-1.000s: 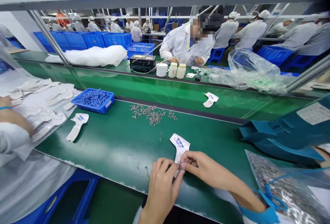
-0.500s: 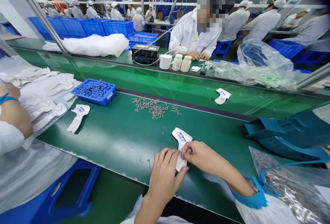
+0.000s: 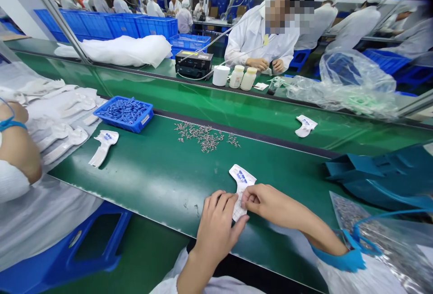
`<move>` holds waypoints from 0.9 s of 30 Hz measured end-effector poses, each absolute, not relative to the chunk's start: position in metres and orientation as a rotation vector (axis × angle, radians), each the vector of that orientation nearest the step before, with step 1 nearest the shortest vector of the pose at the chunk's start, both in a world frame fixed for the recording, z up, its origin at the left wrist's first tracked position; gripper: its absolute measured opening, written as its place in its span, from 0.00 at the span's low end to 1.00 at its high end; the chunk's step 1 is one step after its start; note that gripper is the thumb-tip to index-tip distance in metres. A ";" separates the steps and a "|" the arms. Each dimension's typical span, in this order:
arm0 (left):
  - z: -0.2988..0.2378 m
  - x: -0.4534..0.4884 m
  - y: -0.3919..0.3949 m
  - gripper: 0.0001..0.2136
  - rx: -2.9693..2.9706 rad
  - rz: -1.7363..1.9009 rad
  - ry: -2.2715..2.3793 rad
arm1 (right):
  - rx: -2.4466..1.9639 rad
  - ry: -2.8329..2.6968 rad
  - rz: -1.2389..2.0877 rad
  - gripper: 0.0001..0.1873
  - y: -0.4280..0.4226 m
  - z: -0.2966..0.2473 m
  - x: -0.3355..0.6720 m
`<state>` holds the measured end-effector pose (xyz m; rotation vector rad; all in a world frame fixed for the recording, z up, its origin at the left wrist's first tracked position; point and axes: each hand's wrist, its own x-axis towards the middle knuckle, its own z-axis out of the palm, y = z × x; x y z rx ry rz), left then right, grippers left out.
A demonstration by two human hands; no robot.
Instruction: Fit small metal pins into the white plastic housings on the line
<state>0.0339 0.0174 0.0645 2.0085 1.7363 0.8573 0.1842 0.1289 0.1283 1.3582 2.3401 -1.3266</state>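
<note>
Left hand (image 3: 216, 231): narrow pinch on white T-shaped printed piece (image 3: 241, 181) | right hand (image 3: 265, 201): narrow pinch on its upper edge | piece: between hands, over green belt surface (image 3: 169, 186) | ahead of hands: loose silver metal parts (image 3: 201, 136) lie scattered

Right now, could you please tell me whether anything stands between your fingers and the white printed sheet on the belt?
Nothing visible does: the left hand and right hand both touch the white printed sheet directly.

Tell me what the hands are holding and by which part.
A white printed T-shaped packet, pinched at its narrow stem between the left hand and right hand; its wide top end sticks out free.
</note>
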 end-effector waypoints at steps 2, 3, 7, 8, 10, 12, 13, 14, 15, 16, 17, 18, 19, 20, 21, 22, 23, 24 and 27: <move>0.064 0.034 0.017 0.19 2.009 0.856 1.740 | 1.333 2.356 -1.281 0.09 0.131 0.129 0.183; 0.064 0.034 0.017 0.19 2.010 0.856 1.743 | 1.327 2.363 -1.247 0.09 0.132 0.129 0.182; 0.063 0.034 0.017 0.19 2.021 0.857 1.745 | 1.268 2.342 -1.159 0.10 0.143 0.134 0.174; 0.063 0.034 0.017 0.20 2.025 0.856 1.746 | 1.254 2.327 -1.129 0.09 0.146 0.137 0.171; 0.063 0.034 0.018 0.20 2.032 0.854 1.752 | 1.241 2.298 -1.042 0.07 0.152 0.141 0.165; 0.064 0.034 0.018 0.19 2.036 0.851 1.759 | 1.244 2.271 -0.962 0.06 0.154 0.144 0.160; 0.064 0.034 0.019 0.19 2.036 0.849 1.761 | 1.252 2.261 -0.933 0.05 0.155 0.145 0.158; 0.064 0.034 0.019 0.19 2.036 0.847 1.762 | 1.261 2.252 -0.911 0.05 0.155 0.145 0.157; 0.064 0.034 0.019 0.19 2.034 0.846 1.761 | 1.275 2.245 -0.891 0.06 0.155 0.144 0.156; 0.064 0.034 0.019 0.19 2.033 0.847 1.757 | 1.293 2.241 -0.872 0.06 0.154 0.143 0.155; 0.064 0.034 0.019 0.19 2.031 0.849 1.753 | 1.311 2.239 -0.852 0.08 0.153 0.142 0.156; 0.064 0.034 0.019 0.19 2.029 0.851 1.750 | 1.325 2.239 -0.837 0.09 0.153 0.141 0.156; 0.064 0.034 0.019 0.19 2.027 0.852 1.747 | 1.333 2.245 -0.827 0.10 0.153 0.141 0.158; 0.065 0.034 0.019 0.19 2.025 0.853 1.747 | 1.331 2.253 -0.823 0.11 0.154 0.140 0.159; 0.065 0.034 0.018 0.19 2.023 0.854 1.751 | 1.308 2.267 -0.844 0.10 0.156 0.140 0.161; 0.065 0.034 0.018 0.19 2.021 0.854 1.755 | 1.276 2.295 -0.889 0.08 0.159 0.139 0.163; 0.065 0.034 0.018 0.19 2.020 0.854 1.759 | 1.250 2.342 -0.938 0.06 0.164 0.138 0.165; 0.065 0.034 0.017 0.19 2.020 0.856 1.763 | 1.251 2.413 -0.966 0.05 0.170 0.136 0.167; 0.064 0.035 0.017 0.18 2.011 0.876 1.768 | 1.488 2.709 -0.807 0.11 0.193 0.123 0.167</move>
